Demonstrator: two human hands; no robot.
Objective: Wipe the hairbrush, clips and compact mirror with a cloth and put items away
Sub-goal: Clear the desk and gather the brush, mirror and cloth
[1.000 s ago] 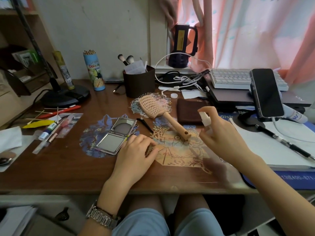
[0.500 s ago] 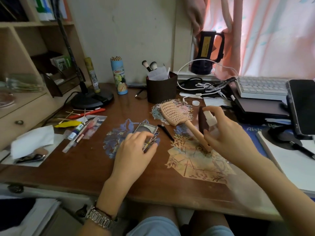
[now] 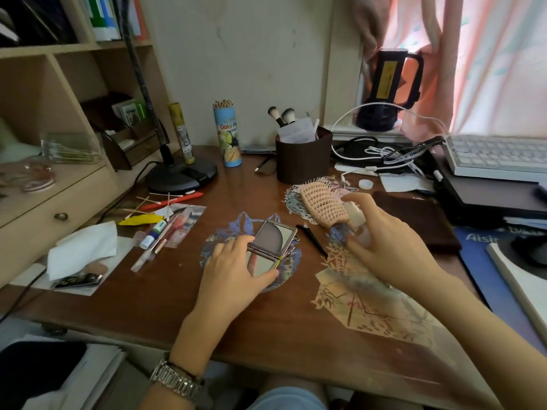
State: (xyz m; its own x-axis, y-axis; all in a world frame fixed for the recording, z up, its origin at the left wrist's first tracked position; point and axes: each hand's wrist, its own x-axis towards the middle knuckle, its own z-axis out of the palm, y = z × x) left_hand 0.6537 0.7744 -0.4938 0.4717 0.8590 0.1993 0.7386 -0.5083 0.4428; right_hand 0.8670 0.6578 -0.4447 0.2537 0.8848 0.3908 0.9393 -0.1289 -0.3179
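Our left hand (image 3: pixel 233 270) grips the open compact mirror (image 3: pixel 268 247) by its hinge edge — fingers curled around it. Our right hand (image 3: pixel 393 247) holds a small spray bottle (image 3: pixel 356 218); the hairbrush (image 3: pixel 321 202) lies just beyond its fingertips.

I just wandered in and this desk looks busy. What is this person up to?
A person is cleaning beauty items at a wooden desk. The left hand holds the open silver compact mirror, along with what look like thin hair clips. The right hand grips a small clear spray bottle, aimed towards the mirror. The pink vented hairbrush lies behind on the desk, beside a folded brown cloth.
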